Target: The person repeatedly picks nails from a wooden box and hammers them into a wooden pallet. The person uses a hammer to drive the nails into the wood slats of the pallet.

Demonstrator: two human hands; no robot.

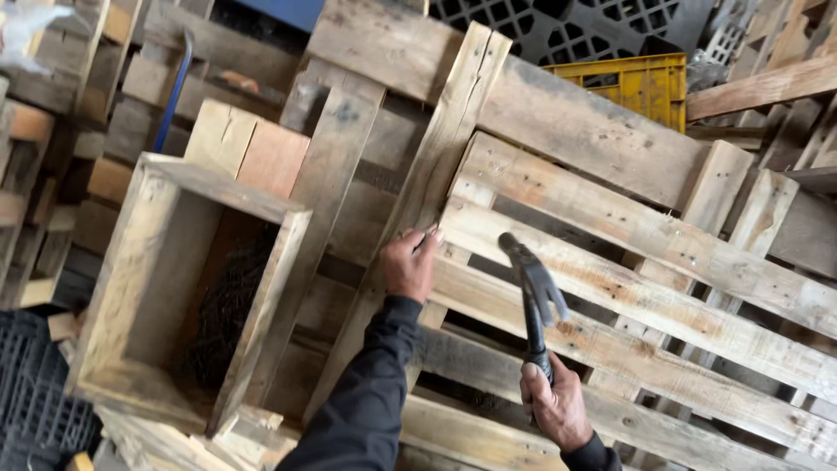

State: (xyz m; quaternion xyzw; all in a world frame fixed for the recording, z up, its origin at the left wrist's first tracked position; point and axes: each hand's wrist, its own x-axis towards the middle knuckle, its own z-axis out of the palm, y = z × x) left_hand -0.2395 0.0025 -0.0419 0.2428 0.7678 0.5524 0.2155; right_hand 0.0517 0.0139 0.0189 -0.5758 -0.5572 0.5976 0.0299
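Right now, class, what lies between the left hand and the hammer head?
In the head view, only bare pallet slats lie between the left hand and the hammer head.

I see left hand (408, 264) bare | right hand (556, 406) bare | long dark sleeves, black or perhaps navy, creased, reaching both wrists | no gloves, rings or watch.
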